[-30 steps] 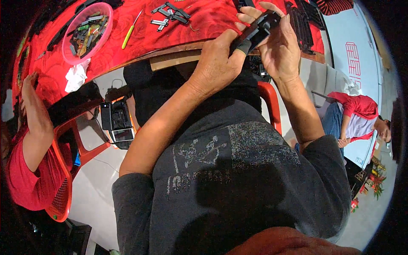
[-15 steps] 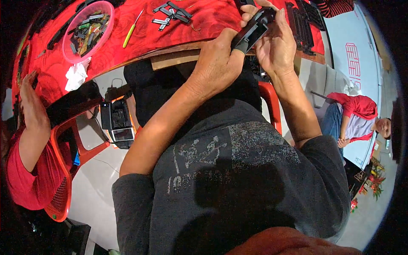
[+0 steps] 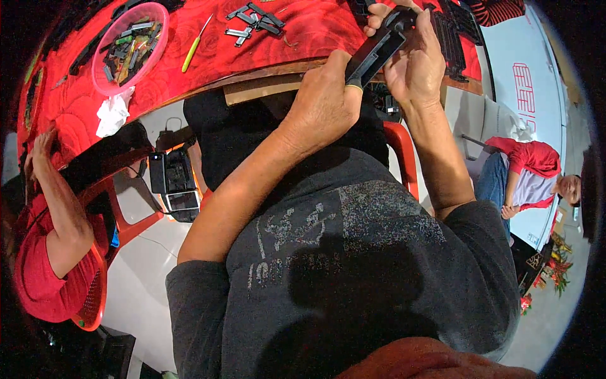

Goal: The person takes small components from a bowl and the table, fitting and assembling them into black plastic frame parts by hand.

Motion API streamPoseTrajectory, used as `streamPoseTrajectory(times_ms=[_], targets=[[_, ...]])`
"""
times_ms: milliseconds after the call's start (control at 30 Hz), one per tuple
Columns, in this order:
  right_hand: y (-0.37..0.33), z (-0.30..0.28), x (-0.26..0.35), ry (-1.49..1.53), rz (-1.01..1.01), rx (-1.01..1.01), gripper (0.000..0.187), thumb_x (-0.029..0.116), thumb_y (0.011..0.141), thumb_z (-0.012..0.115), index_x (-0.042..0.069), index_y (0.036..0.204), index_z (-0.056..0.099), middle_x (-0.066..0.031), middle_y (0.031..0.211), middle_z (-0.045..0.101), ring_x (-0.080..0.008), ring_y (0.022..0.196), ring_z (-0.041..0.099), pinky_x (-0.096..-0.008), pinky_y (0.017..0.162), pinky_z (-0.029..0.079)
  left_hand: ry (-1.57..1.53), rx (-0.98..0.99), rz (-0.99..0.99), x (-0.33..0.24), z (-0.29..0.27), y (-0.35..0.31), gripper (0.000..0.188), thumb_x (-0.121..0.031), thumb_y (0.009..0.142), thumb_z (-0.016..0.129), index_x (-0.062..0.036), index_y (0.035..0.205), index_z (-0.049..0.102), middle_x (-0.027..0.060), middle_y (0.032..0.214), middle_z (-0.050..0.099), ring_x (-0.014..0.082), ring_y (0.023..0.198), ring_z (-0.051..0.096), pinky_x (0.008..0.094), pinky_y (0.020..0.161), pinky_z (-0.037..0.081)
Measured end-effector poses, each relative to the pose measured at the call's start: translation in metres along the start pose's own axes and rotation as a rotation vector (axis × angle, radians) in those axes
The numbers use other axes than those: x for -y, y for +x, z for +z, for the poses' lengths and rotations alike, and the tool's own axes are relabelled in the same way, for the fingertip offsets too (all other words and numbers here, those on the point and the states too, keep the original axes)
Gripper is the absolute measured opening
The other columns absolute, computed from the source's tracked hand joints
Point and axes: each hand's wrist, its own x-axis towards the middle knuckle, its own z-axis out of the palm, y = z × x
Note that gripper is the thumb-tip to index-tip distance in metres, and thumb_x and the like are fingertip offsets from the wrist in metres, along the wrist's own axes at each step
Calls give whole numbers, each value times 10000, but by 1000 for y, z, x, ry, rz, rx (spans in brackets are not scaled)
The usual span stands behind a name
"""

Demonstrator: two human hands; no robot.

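Observation:
A long black plastic part (image 3: 372,58) with a rectangular recess is held up slantwise over the table's near edge. My left hand (image 3: 325,101) is wrapped round its lower end, with the thumb along it. At the upper end my right hand (image 3: 416,69) grips the same part between fingers and thumb, its palm turned toward the part. The fingertips behind the part are partly hidden. To the left of my hands, several small dark and silver clip-like pieces (image 3: 255,22) lie in a loose pile on the red cloth.
A yellow-handled screwdriver-like tool (image 3: 190,54) and a pink basket (image 3: 165,47) of small parts lie on the red-covered table (image 3: 208,76). White crumpled tissue (image 3: 115,114) hangs at its edge. Black parts (image 3: 447,41) lie right. A co-worker (image 3: 57,252) sits left; another person (image 3: 530,164) sits right.
The black part has shifted slightly right and turned a little in my hands, showing more of its length. At left, the co-worker's arm has moved.

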Motion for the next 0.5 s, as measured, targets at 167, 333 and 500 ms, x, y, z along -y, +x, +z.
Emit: streamPoseTrajectory(times_ms=[167,333,500], targets=[[-2,7,0,-20,-14,-37,354,318,1015,392,9,1122,528,-140,913,626,-198,771,615,-292,711,521,-7,-27,19,0,0,0,242,-25,758,529,82,968,478,317,745,583,490,799,590,522,727,452],[-3,9,0,-39,-27,-39,336,307,1015,393,12,1097,532,-131,903,624,-195,762,610,-293,709,512,47,-67,33,-1,1,0,225,-37,735,542,77,923,493,311,721,577,494,779,591,515,700,464],[-6,9,1,-60,-46,-80,331,307,1013,400,15,1088,536,-125,896,624,-191,759,611,-294,709,510,69,-83,29,-5,5,2,205,-44,729,555,69,893,507,305,705,573,487,752,595,518,672,467]])
